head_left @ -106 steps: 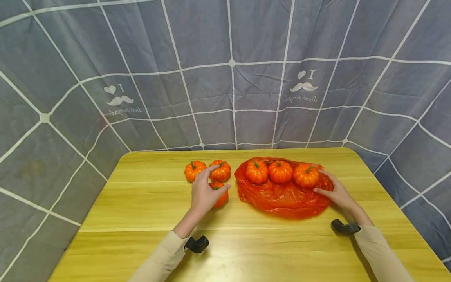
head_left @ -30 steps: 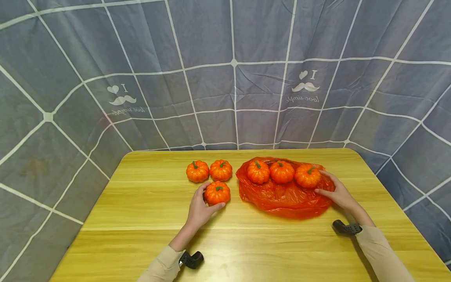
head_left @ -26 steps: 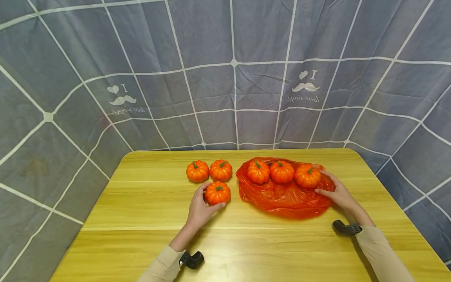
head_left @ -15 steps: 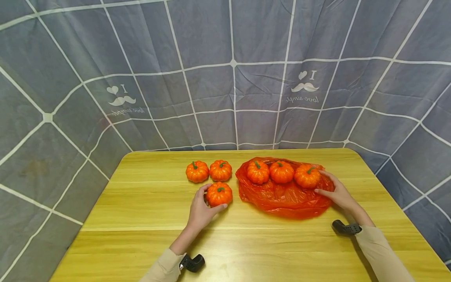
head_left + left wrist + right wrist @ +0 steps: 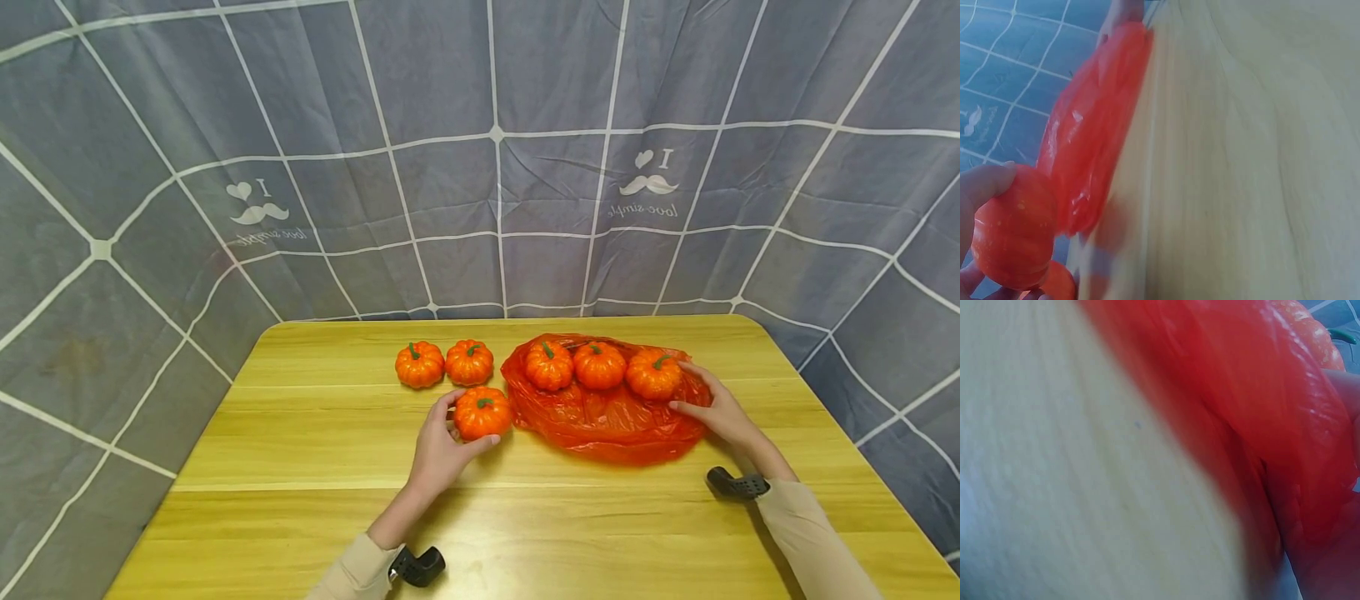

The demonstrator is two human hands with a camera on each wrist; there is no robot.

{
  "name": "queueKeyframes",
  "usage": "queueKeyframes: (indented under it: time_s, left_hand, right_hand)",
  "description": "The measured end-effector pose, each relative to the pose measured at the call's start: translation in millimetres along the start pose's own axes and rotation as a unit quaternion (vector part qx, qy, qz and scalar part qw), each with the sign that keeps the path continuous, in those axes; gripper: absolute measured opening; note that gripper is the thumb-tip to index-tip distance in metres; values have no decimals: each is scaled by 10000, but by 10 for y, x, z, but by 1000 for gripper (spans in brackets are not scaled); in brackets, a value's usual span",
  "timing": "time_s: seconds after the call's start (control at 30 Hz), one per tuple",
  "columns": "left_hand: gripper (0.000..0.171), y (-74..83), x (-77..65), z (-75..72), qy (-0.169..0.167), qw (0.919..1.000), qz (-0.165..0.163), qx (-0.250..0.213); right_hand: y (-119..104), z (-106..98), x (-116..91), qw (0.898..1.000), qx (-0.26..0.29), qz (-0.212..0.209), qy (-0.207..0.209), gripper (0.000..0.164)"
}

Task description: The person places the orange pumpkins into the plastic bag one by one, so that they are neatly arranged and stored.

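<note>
My left hand (image 5: 435, 454) grips a small orange pumpkin (image 5: 482, 414) with a green stem, thumb in front and fingers behind. In the left wrist view this pumpkin (image 5: 1016, 228) hangs beside the left end of a red plastic bag (image 5: 600, 437). Three more pumpkins sit in a row at the bag's opening: a left one (image 5: 549, 367), a middle one (image 5: 599, 367) and a right one (image 5: 652, 375). At the bag's right end my right hand (image 5: 723, 417) holds its edge, close to the right pumpkin. Red plastic (image 5: 1254, 381) covers part of that hand in the right wrist view.
Two other pumpkins stand side by side behind my left hand, a left one (image 5: 420, 365) and a right one (image 5: 469, 363). All this is on a light wooden table (image 5: 570, 525). A grey checked curtain (image 5: 450, 200) hangs along the back and sides.
My left hand has closed round the front pumpkin and carried it to the right, up to the bag's left edge. The right hand and the bag have stayed in place.
</note>
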State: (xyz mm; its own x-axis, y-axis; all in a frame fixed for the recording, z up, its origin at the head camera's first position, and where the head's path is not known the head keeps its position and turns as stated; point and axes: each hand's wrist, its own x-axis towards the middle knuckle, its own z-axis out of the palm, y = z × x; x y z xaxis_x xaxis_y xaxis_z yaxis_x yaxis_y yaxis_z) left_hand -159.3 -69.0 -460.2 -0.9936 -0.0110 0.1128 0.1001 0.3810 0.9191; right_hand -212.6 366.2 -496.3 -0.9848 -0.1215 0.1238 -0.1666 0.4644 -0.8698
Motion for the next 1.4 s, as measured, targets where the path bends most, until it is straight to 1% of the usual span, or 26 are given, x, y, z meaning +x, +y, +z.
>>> queueKeyframes:
  time_s: [0.17,0.37,0.6,0.73,0.93,1.03,1.27,1.4]
  left_hand:
    - [80,84,-17,54,-91,10000,24,-14]
    - [78,166,-24,156,-256,9995,195,27]
    - [78,298,-29,293,-499,9980,382,-98]
    - [80,373,-27,363,-646,9970,412,-123]
    - [79,497,-16,470,-815,9952,503,-181]
    - [79,566,-2,541,-880,9943,570,-185]
    - [78,724,65,739,-972,9926,726,14]
    - [78,785,109,865,-1048,9921,682,142]
  right_hand:
    - [12,3,3,9999,138,4,-9,72]
    - [29,6,12,9997,222,-55,14,72]
    - [35,-5,7,9999,75,-72,6,72]
    - [18,-13,14,10000,-40,-16,-39,72]
    - [34,-9,25,10000,-21,-50,4,72]
    - [39,-5,17,10000,40,-65,43,72]
    - [28,-15,29,10000,84,-5,2,73]
    - [27,-18,39,10000,80,21,-21,73]
